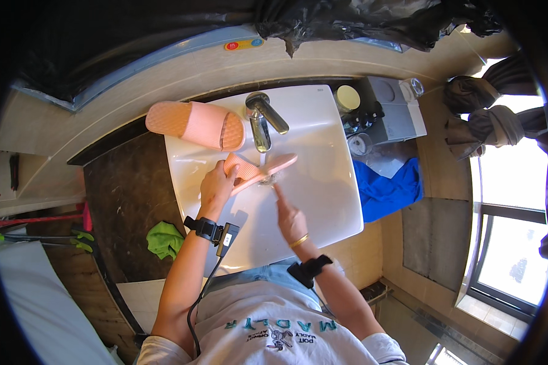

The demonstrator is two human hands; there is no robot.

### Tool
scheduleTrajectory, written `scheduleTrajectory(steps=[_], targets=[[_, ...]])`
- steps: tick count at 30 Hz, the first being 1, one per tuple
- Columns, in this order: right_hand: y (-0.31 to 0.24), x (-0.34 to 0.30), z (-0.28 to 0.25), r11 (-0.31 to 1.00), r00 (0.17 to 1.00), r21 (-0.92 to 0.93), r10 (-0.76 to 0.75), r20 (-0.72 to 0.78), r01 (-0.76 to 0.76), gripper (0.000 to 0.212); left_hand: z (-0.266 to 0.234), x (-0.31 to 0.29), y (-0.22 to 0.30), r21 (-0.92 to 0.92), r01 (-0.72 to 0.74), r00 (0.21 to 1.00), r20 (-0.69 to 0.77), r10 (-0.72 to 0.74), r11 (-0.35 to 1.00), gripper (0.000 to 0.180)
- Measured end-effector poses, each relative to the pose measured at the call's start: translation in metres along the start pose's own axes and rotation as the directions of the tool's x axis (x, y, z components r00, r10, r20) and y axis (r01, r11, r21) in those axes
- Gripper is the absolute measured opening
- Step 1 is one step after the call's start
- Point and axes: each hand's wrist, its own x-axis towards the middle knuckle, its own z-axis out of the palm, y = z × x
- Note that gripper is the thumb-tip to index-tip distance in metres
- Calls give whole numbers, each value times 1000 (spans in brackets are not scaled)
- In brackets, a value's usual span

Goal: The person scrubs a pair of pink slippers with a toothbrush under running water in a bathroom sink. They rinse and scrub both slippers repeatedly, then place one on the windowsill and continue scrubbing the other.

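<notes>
My left hand (216, 187) grips a pink slipper (278, 163) by its ribbed strap and holds it tilted over the white sink (332, 204). Above it, the chrome faucet (262, 121) lets a stream of water fall on the slipper's sole. My right hand (293, 224) is closed just below the slipper, on the right of the basin. Something thin and skin-toned sticks out from it toward the drain; whether it is a finger or a handle is unclear. Another pink slipper (195, 125) rests on the sink's back left corner.
A green cloth (165, 239) lies on the dark countertop (125, 194) at the left. Right of the sink are a blue cloth (388, 190), a grey box (391, 106) and a round pale-lidded container (347, 98). A cable runs along my left forearm from a wrist-worn device.
</notes>
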Motion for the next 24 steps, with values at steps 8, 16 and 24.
scheduleTrajectory(steps=[8, 16, 24], targets=[[-10, -9, 4, 979, 967, -47, -188, 174, 198, 64, 5, 0, -5, 26, -9, 1000, -28, 10, 1000, 42], [0, 0, 13, 983, 978, -74, -160, 131, 171, 63, -29, -14, -45, -212, -290, 946, -210, 246, 933, 37], [-19, -7, 12, 972, 962, -52, -218, 165, 229, 65, -9, -58, -63, 41, -364, 900, -244, 362, 931, 28]])
